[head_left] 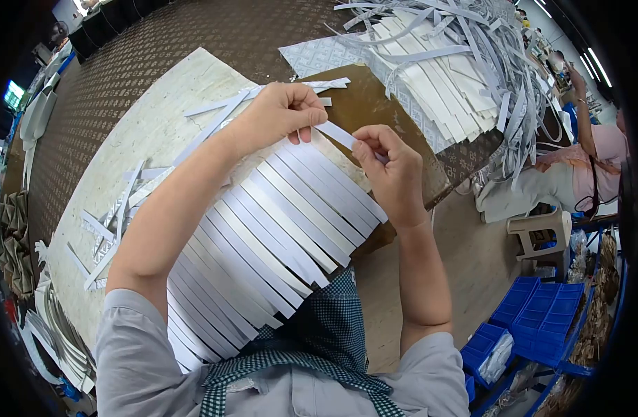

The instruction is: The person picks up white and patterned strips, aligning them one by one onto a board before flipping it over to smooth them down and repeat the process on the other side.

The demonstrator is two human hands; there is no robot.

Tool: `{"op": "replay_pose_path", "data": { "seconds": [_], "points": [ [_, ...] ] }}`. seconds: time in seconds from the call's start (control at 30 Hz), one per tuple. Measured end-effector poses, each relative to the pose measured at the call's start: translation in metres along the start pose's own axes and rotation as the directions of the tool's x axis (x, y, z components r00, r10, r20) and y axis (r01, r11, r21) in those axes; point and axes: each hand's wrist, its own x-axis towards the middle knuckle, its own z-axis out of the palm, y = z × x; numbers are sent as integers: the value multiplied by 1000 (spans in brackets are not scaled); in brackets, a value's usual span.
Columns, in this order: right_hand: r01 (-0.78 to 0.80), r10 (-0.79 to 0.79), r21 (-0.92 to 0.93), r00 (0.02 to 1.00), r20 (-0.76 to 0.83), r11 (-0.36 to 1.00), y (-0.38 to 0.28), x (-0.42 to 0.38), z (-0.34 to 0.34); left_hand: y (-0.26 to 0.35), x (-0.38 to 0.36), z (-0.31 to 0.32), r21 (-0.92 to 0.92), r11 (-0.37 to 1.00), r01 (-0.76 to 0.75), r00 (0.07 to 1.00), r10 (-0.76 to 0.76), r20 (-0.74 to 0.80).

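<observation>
A short white strip (pixel 338 135) is stretched between my two hands, its material not clear. My left hand (pixel 289 113) pinches the strip's upper left end, fingers curled. The lower right end is gripped between the thumb and fingers of my right hand (pixel 390 167). Just below them, a row of white strips (pixel 263 236) lies side by side, slightly overlapping, with the near ends hanging past the board's edge toward my apron. Beneath the row is a pale, stained board (pixel 173 111). Loose strips (pixel 218 128) lie on it near my left forearm.
At the upper right, a stack of white strips (pixel 430 76) sits beside a tangled heap of long offcuts (pixel 500 55). A brown board (pixel 364 104) is under my hands. Blue bins (pixel 548 313) and a stool (pixel 541 233) stand at right, near a seated person (pixel 583 160).
</observation>
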Motion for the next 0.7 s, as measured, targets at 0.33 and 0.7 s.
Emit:
{"op": "replay_pose_path", "data": {
  "seconds": [0.33,0.7],
  "points": [
    [-190,194,-204,981,-1,960,-2,-40,-23,-25,23,-8,530,848,-17,1000,14,10],
    [-227,225,-251,974,-35,941,0,-48,-19,-18,30,-8,634,772,-36,995,-33,97]
  ]
}}
